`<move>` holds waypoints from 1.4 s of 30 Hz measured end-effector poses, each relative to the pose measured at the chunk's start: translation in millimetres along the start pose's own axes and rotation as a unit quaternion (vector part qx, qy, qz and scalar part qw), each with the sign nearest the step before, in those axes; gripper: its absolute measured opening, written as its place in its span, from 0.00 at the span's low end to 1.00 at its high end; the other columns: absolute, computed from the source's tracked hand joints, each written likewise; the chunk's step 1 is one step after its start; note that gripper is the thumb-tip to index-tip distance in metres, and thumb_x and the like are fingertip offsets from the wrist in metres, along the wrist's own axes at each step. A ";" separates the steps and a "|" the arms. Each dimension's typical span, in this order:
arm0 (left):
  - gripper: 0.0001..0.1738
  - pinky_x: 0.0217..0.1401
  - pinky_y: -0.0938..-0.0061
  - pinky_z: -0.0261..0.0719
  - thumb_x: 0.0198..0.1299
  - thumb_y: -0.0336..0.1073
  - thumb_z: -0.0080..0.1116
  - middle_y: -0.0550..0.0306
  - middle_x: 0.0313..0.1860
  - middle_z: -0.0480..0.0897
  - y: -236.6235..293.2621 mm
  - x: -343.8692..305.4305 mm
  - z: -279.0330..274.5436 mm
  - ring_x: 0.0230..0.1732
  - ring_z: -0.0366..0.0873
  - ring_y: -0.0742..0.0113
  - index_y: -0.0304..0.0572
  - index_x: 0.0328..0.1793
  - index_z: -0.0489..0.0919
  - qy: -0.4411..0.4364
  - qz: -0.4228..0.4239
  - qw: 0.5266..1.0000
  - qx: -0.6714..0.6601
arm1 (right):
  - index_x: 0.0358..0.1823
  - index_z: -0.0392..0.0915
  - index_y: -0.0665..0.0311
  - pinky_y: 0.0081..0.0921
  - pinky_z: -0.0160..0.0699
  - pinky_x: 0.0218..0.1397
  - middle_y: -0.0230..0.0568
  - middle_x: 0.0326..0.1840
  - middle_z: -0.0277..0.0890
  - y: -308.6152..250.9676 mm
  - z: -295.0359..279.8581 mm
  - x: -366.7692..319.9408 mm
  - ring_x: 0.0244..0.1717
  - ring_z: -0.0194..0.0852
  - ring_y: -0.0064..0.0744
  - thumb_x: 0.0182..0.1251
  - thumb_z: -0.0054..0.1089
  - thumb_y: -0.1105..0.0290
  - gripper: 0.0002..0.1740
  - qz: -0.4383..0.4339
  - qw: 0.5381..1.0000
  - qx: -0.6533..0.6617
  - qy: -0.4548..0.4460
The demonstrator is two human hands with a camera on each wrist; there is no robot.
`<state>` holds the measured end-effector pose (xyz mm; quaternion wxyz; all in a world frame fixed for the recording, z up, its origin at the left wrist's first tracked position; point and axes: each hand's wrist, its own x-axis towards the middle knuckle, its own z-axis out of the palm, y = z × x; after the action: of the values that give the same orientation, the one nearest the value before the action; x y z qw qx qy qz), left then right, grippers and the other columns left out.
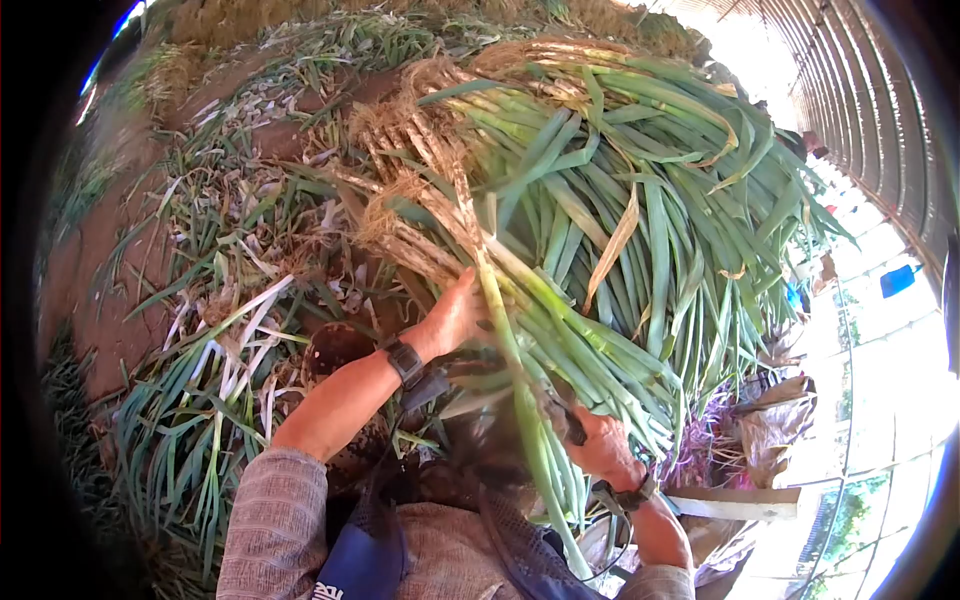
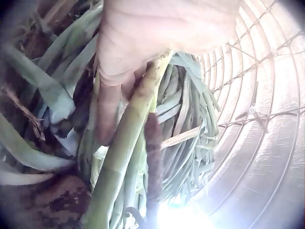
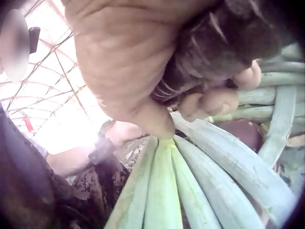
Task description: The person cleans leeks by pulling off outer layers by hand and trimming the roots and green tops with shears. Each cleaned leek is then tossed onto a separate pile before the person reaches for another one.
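Note:
My left hand (image 1: pixel 450 320) grips a long green onion (image 1: pixel 502 325) just above its roots, at the front of a large heap. In the left wrist view the pale stalk (image 2: pixel 126 138) runs out below the curled fingers (image 2: pixel 108 112). My right hand (image 1: pixel 603 445) is lower, among the green leaves. It holds a dark-handled tool (image 3: pixel 209 47) with light bands round its grip; its working end is hidden. The right thumb (image 3: pixel 155 119) presses at the top of the fanned leaves (image 3: pixel 162 191). Brown, dirt-covered roots (image 1: pixel 385 215) point toward the upper left.
The big heap of green onions (image 1: pixel 650 220) fills the upper right. Stripped leaves and peelings (image 1: pixel 240 200) litter the soil at left, beside a smaller pile of onions (image 1: pixel 190 420). A pale board (image 1: pixel 735 503) lies at lower right. Ribbed greenhouse sheeting (image 1: pixel 890 120) curves along the right.

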<state>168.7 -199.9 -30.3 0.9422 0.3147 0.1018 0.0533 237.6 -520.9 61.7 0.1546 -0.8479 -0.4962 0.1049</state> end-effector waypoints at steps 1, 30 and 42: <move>0.35 0.52 0.34 0.82 0.73 0.66 0.39 0.47 0.64 0.77 1.8 0.6 1.0 0.66 0.75 0.51 0.46 0.69 0.67 -0.010 0.013 1.000 0.026 | 0.38 0.80 0.64 0.46 0.75 0.29 0.52 0.20 0.77 -0.3 -4.1 -4.9 0.24 0.79 0.57 0.61 0.66 0.57 0.16 0.003 1.000 0.000 -0.002; 0.23 0.26 0.58 0.89 0.75 0.47 0.50 0.46 0.47 0.83 8.9 3.0 16.4 0.46 0.86 0.53 0.30 0.60 0.73 0.053 0.025 0.996 0.072 | 0.48 0.72 0.68 0.34 0.70 0.50 0.39 0.46 0.71 71.2 -40.0 -59.2 0.47 0.68 0.35 0.71 0.56 0.69 0.11 -0.043 0.924 0.116 0.361; 0.24 0.37 0.65 0.81 0.68 0.56 0.58 0.66 0.38 0.82 10.7 3.4 17.7 0.38 0.81 0.68 0.48 0.58 0.77 0.141 0.026 0.982 0.126 | 0.37 0.74 0.64 0.52 0.72 0.30 0.55 0.26 0.77 10.3 0.6 -56.1 0.29 0.78 0.62 0.66 0.61 0.62 0.12 0.102 0.993 -0.011 -0.059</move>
<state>175.6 -201.0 -10.6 0.8697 0.4223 0.2317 0.1081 218.5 -574.6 58.7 0.1044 -0.8879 -0.4168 0.1644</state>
